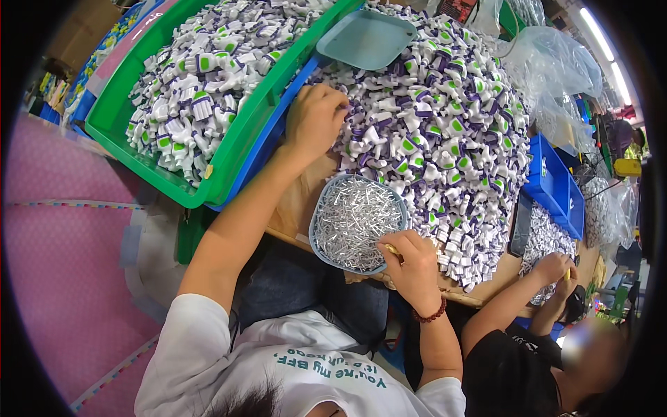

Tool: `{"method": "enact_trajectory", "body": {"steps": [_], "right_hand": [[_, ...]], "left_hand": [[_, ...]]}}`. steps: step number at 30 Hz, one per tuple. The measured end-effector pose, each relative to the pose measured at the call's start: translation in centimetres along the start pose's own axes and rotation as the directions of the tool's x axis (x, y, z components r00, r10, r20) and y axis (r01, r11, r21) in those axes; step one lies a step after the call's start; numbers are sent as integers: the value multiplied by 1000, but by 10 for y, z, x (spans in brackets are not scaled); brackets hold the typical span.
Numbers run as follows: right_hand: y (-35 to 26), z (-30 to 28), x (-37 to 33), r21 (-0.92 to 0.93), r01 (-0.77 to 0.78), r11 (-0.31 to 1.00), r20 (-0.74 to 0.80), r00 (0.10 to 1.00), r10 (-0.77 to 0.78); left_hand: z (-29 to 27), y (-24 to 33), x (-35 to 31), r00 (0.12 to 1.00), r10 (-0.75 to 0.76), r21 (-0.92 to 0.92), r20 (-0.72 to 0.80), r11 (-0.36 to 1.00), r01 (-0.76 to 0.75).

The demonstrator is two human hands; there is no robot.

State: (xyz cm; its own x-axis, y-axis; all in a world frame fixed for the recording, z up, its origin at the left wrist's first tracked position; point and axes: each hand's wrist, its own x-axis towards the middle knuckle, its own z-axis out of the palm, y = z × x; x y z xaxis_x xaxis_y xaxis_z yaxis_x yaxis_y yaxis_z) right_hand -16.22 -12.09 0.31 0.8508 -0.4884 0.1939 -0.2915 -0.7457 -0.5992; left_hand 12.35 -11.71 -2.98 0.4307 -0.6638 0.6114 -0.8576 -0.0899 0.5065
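Observation:
My left hand (316, 121) reaches to the left edge of a large heap of small white, purple and green plastic toy parts (431, 132). Its fingers are curled, with a bit of purple at the tips; what they grip is hidden. Over the right rim of a grey-blue bowl (313, 233) is my right hand (413, 267), thumb and fingers pinched together. Something yellow shows at those fingertips, too small to make out. Many short silvery metal pins (356, 222) fill the bowl, which stands at the table's near edge.
A green crate (149, 187) full of similar parts sits at left, above a blue one (240, 184). A grey-blue tray (368, 40) lies on the heap's far side. At right are blue bins (545, 174), plastic bags (556, 62) and a co-worker's hands (556, 271) by more small pieces.

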Motion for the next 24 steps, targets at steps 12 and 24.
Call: {"method": "enact_trajectory", "body": {"steps": [12,24], "right_hand": [[-20,-21,2,11,34,999,31,999,-34],[-28,-26,-6,656,-157,738,31,983,182]], "left_hand": [[-72,113,-88,713,-124,-566,690,521,639],[-65,131,-121,581,-57,-522,812,375,766]]}}
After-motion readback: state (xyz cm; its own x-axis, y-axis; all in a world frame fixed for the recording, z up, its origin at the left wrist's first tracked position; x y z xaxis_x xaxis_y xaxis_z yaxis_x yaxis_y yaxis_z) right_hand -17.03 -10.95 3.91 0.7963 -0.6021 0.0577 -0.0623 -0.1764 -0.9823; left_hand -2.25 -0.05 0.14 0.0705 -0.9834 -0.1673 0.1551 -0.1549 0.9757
